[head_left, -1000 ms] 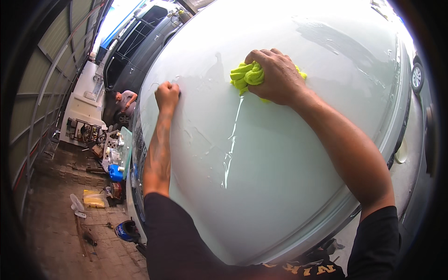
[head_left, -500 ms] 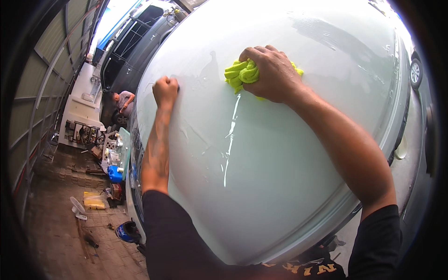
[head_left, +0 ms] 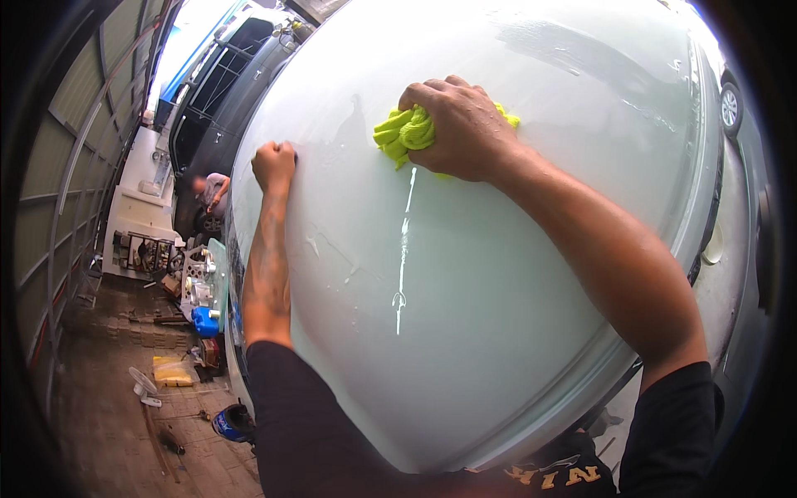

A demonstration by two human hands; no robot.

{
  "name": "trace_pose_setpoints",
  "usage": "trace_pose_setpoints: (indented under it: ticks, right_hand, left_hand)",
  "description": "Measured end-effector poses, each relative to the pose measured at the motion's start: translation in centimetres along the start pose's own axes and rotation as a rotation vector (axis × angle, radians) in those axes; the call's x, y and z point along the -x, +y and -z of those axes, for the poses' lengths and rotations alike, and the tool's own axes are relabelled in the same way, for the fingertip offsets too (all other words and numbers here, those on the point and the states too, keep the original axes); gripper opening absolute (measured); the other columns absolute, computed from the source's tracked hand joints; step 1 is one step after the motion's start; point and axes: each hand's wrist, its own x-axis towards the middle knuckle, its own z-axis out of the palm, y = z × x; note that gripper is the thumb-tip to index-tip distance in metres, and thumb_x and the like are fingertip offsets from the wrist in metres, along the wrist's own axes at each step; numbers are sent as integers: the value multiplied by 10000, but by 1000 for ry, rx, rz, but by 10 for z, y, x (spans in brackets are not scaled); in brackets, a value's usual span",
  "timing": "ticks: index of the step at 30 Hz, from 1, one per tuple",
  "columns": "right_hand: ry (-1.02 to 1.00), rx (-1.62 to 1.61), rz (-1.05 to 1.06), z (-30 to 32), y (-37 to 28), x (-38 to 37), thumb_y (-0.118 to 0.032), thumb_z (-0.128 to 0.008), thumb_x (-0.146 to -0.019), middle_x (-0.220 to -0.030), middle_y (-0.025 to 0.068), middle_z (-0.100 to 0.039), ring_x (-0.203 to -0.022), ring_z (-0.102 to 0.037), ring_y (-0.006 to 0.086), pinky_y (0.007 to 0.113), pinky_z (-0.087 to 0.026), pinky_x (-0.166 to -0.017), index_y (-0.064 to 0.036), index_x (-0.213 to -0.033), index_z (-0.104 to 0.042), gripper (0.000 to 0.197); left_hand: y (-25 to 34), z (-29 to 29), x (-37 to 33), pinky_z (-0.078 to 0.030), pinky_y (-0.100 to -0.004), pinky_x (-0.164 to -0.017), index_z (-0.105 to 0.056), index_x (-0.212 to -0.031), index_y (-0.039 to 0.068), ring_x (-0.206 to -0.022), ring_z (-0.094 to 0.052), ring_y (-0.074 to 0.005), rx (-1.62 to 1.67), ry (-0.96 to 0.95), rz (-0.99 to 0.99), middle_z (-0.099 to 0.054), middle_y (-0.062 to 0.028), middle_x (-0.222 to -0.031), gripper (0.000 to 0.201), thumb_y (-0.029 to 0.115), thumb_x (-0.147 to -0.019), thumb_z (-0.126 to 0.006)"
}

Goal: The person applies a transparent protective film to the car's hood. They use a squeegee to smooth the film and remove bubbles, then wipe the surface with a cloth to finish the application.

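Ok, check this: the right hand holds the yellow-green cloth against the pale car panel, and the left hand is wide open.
Not quite: the left hand is closed into a fist, as the head view shows. The right hand does hold the yellow-green cloth against the pale car panel.

Place: vehicle workshop, apparently | pale vehicle panel [head_left: 498,282] | dark vehicle [head_left: 222,116] | metal wall [head_left: 70,170] | paved floor [head_left: 212,466] (white fan [head_left: 142,381] on it)

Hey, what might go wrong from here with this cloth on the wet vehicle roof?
Your left hand, closed in a fist near the roof's curved edge, might slip if you lean on it. The yellow-green cloth is bunched under your right hand, so pressure may be uneven and leave streaks. The wet patch farther off could dry into marks.
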Motion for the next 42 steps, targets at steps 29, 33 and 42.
trace_pose_setpoints:
  ticks: [29,33,42]
  right_hand:
    - [-37,25,-16,1,-1,0,-277,-829,-722,-1131,83,-704,-1131,-623,288,449,-472,-1010,-112,-1143,-668,480]
    - [-15,75,-62,5,11,6,-281,-828,-727,-1129,86,-704,-1130,-623,286,446,-471,-1005,-105,-1135,-670,471]
    - [-8,32,-7,1,-4,1,-285,-832,-732,-1113,83,-701,-1111,-626,282,442,-468,-994,-105,-1123,-671,460]
  left_hand:
    - [7,-15,-21,-554,-494,-770,-727,-752,-20,-785,-705,-441,22,27,64,-702,-278,-811,319,251,-794,-566]
    - [67,38,88,-471,-476,-613,-520,-625,-28,-579,-593,-386,286,-81,-176,-579,-234,-625,305,186,-823,-611]
    - [25,-16,-30,-544,-494,-699,-708,-714,-31,-702,-702,-415,-2,65,81,-686,-276,-744,307,235,-776,-568]
